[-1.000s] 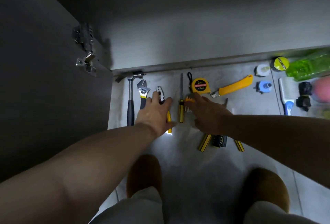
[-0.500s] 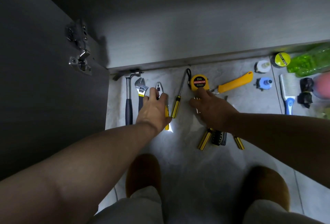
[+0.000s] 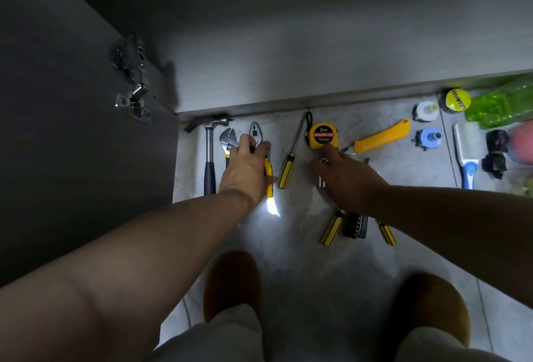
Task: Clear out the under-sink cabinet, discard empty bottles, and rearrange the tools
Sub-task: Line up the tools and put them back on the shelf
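Note:
Tools lie in a row on the grey floor before the open cabinet: a hammer (image 3: 210, 159), an adjustable wrench (image 3: 227, 139), yellow-handled pliers (image 3: 255, 132), a leaning yellow screwdriver (image 3: 289, 166), a yellow tape measure (image 3: 322, 134) and a yellow-handled knife (image 3: 380, 137). My left hand (image 3: 248, 172) lies on the pliers, its fingers closed round their joint and handles. My right hand (image 3: 344, 181) is palm down just below the tape measure. A small shiny metal piece (image 3: 324, 161) shows between its thumb and forefinger. More screwdrivers and a black bit holder (image 3: 353, 225) stick out from under its wrist.
The cabinet door (image 3: 72, 131) stands open at left, hinge (image 3: 131, 93) showing. At right lie a green bottle (image 3: 501, 102), a yellow tape roll (image 3: 457, 99), a white roll (image 3: 426, 109), a blue fitting (image 3: 429, 138), a brush (image 3: 465, 154) and black clips (image 3: 494, 155). My brown slippers (image 3: 232, 283) are below.
My right hand let go of the screwdriver, which now leans left, and moved right toward the tape measure. My left hand stayed on the pliers.

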`<state>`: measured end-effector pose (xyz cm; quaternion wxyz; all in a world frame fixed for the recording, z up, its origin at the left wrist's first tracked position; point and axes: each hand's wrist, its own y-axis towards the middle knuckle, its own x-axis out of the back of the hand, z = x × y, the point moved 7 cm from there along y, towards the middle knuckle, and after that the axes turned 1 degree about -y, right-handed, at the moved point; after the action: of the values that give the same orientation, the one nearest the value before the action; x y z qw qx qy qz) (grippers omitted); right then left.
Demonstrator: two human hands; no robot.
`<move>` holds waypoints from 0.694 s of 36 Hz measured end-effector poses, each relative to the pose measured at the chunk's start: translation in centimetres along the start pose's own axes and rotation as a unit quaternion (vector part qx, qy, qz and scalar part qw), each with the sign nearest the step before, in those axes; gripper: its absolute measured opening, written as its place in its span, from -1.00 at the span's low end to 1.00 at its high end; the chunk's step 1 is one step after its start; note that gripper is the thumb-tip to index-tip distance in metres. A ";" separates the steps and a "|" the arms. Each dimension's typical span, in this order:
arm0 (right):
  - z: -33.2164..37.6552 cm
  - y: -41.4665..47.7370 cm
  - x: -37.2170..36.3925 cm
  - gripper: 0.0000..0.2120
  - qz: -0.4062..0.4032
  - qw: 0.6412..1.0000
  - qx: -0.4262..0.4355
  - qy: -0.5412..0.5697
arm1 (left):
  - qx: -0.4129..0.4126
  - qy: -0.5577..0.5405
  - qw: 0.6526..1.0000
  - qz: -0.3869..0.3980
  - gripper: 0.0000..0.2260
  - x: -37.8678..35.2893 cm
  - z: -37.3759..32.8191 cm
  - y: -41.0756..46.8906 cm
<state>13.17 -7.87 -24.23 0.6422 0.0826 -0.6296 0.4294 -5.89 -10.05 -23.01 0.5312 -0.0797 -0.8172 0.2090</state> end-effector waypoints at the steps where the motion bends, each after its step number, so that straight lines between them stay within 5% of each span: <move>1: 0.0 0.1 0.1 -0.39 0.005 1.000 -0.006 0.002 | 0.001 0.019 1.000 -0.004 -0.43 0.1 -0.2 -0.2; 6: -0.9 0.2 0.5 -0.37 0.023 0.999 -0.042 0.005 | -0.047 0.171 0.980 -0.095 -0.66 1.5 -2.9 -0.7; 11: -2.1 -0.3 0.8 -0.58 0.076 0.994 -0.046 0.060 | -0.129 0.159 0.979 0.018 -0.50 -0.9 -5.5 -0.4; 16: -3.2 -1.0 0.7 -0.69 0.102 0.988 -0.058 0.104 | -0.122 0.179 0.974 0.064 -0.58 -2.7 -6.2 -0.6; 25: -4.7 -2.0 1.7 -0.35 0.050 0.995 -0.080 0.025 | -0.138 0.129 0.976 0.111 -0.54 -4.4 -6.7 -1.5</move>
<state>17.63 -5.33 -22.75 0.6402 -0.0109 -0.6490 0.4109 2.13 -11.25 -23.65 0.5893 -0.2684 -0.7491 0.1400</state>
